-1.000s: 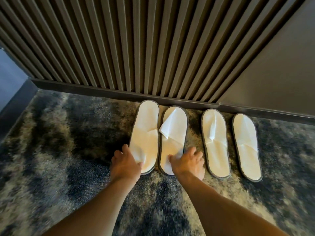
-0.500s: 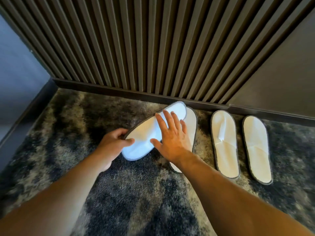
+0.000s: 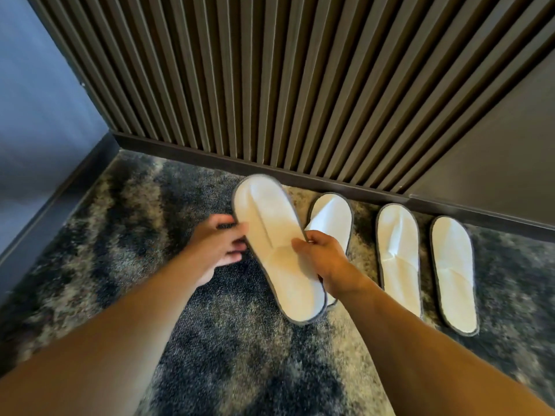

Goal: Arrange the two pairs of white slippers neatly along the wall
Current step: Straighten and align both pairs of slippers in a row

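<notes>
Several white slippers with grey rims are by the slatted wall (image 3: 270,85). One slipper (image 3: 276,250) is lifted off the carpet, toe toward the wall, held by both hands. My left hand (image 3: 216,247) grips its left edge, blurred. My right hand (image 3: 324,259) pinches its right edge near the strap. A second slipper (image 3: 333,220) lies on the carpet behind it, partly hidden by the held one and my right hand. Two more slippers (image 3: 398,256) (image 3: 453,271) lie side by side to the right, toes toward the baseboard.
A dark baseboard (image 3: 210,159) runs along the foot of the slatted wall. A blue-grey wall (image 3: 36,115) meets it in the corner at the left. A smooth dark panel (image 3: 495,157) stands at the right. The floor is mottled grey carpet (image 3: 135,235).
The leftmost slipper was lifted off the carpet and swung from slanting to toe toward the wall. My right hand went from lying flat on it to gripping its edge. The view shifted left.
</notes>
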